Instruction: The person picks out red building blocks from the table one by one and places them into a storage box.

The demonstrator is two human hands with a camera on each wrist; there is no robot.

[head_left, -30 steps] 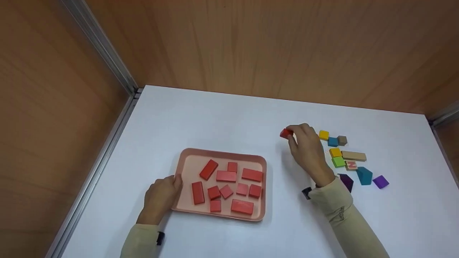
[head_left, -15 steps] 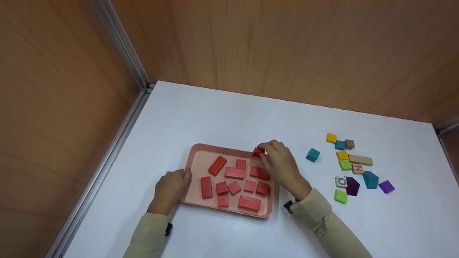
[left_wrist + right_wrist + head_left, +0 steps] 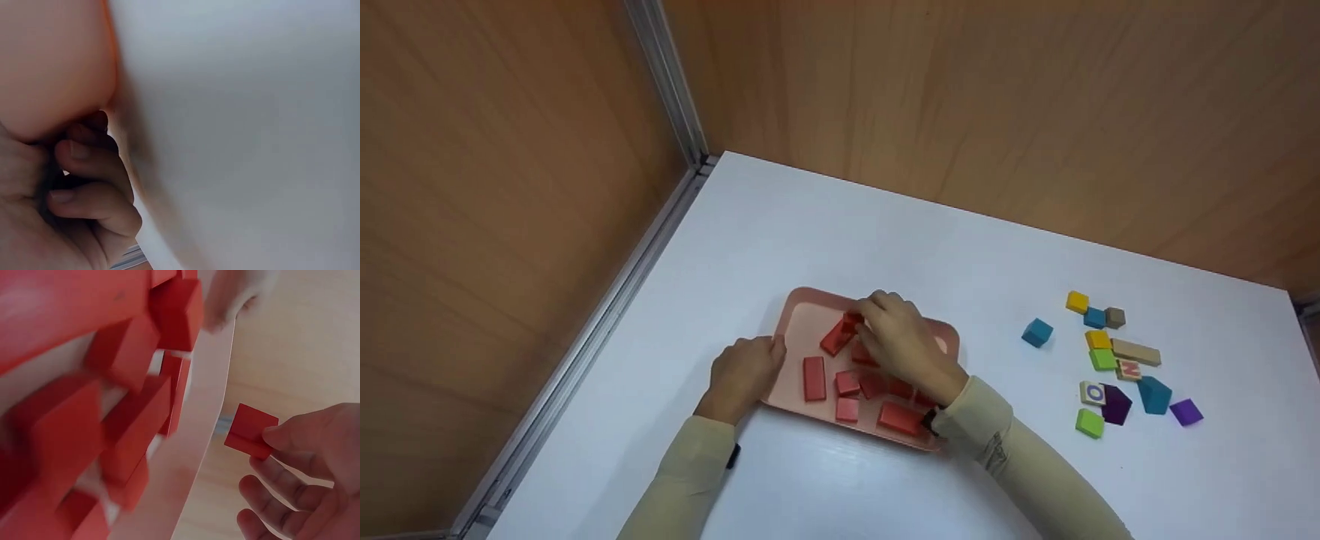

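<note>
A pink tray (image 3: 808, 316) holds several red blocks, one of them an oblong block (image 3: 814, 379) near its left side. My left hand (image 3: 744, 373) grips the tray's left rim; in the left wrist view its fingers curl at the edge. Over the tray's far half is my right hand (image 3: 901, 339), pinching a red block (image 3: 251, 430) between thumb and fingers. In the right wrist view that block is apart from the ones lying in the tray. The right hand and forearm hide part of the tray's right half in the head view.
To the right on the white table (image 3: 697, 262) lie several other blocks: a blue cube (image 3: 1037, 333), a tan plank (image 3: 1136, 352), a dark purple pentagon (image 3: 1117, 405) and a green block (image 3: 1090, 424). Wooden panels (image 3: 960, 97) stand behind and left.
My right hand has carried the red block leftward from beside the other blocks to over the tray. My left hand keeps its grip on the tray's left rim. The head view has shifted.
</note>
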